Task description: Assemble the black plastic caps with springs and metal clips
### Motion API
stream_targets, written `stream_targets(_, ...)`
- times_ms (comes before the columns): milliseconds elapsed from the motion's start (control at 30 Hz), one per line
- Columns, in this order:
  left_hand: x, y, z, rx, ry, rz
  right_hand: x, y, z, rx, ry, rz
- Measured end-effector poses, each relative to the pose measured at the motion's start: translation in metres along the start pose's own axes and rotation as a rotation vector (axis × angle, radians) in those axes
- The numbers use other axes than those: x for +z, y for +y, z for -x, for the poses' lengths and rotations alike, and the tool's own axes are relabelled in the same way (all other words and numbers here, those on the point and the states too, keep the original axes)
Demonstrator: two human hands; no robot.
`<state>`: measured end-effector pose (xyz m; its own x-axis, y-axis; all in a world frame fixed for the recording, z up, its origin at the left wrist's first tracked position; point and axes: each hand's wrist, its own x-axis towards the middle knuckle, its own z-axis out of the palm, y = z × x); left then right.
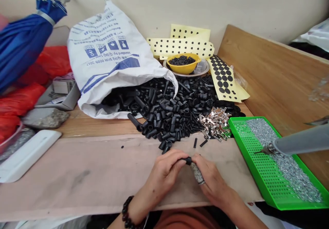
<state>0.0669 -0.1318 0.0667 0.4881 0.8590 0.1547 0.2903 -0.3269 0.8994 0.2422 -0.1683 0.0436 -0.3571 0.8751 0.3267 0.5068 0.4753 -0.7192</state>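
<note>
Between my two hands is a short black plastic tube-shaped part point(188, 160), near the front of the cloth-covered table. My left hand point(164, 172) pinches it between thumb and fingers. Fingers of my right hand point(209, 177) press against its other end, and a grey speckled wrap covers one of those fingers. Whether a smaller piece sits inside the tube is hidden. Just beyond my hands lie two small black ribbed pieces point(195, 142). A heap of black plastic tubes point(164, 116) spreads behind them, with a pile of shiny metal clips point(216, 123) at its right.
A green perforated tray point(253, 174) of small screws stands at right, a grey electric screwdriver point(300, 143) above it. A white sack point(110, 51) spills black parts. Behind are a yellow bowl point(182, 66) and sticker sheets point(223, 78). A white plastic case point(32, 153) lies left.
</note>
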Motion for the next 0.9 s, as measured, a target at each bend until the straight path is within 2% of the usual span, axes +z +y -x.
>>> stream_targets(100,-0.002,0.002,-0.001,0.04,-0.043,-0.03,-0.002,0.0,0.001,0.03,-0.007,-0.043)
stream_targets(200,-0.004,0.002,-0.002,0.012,-0.092,-0.01,-0.006,0.0,0.001,0.09,-0.059,-0.07)
stream_targets(267,-0.004,0.001,-0.003,-0.047,-0.089,0.016,-0.007,0.0,0.001,0.085,-0.082,-0.019)
stream_targets(367,-0.002,-0.001,-0.004,-0.158,-0.051,0.077,-0.006,0.001,0.001,-0.006,-0.062,0.122)
stream_targets(567,0.002,-0.001,-0.006,-0.337,-0.039,0.298,-0.001,0.004,0.003,-0.114,-0.026,0.317)
stream_targets(700,0.006,-0.001,-0.006,-0.449,-0.041,0.474,-0.005,0.004,-0.001,-0.134,-0.01,0.29)
stream_targets(900,0.012,0.0,-0.005,-0.558,0.074,0.681,-0.006,0.002,-0.003,-0.068,0.069,0.223)
